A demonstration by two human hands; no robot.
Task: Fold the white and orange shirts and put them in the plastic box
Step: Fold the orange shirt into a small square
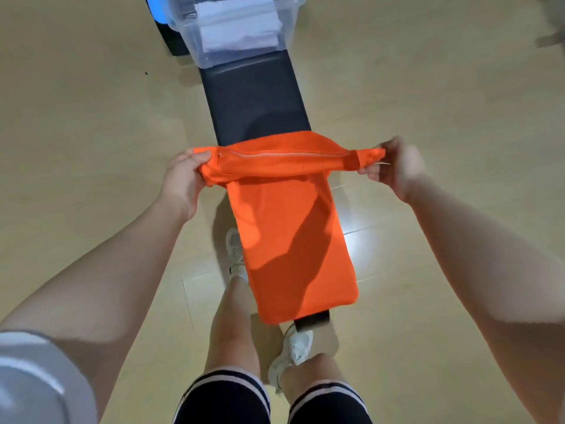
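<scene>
The orange shirt (290, 234) lies lengthwise on the dark worktop (253, 99), already narrowed to a strip. The left hand (183, 175) and right hand (394, 166) each pinch an end of its far edge, fingers closed on cloth. To fold well, keep that edge taut and level, and lay it squarely on the near hem. The white shirt (238, 26) is already in the box (191, 41).

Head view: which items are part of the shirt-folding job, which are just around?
Job:
orange shirt, pinched at both ends by left hand and right hand
folded white shirt in plastic box

Around:
black bench
wooden floor
</scene>
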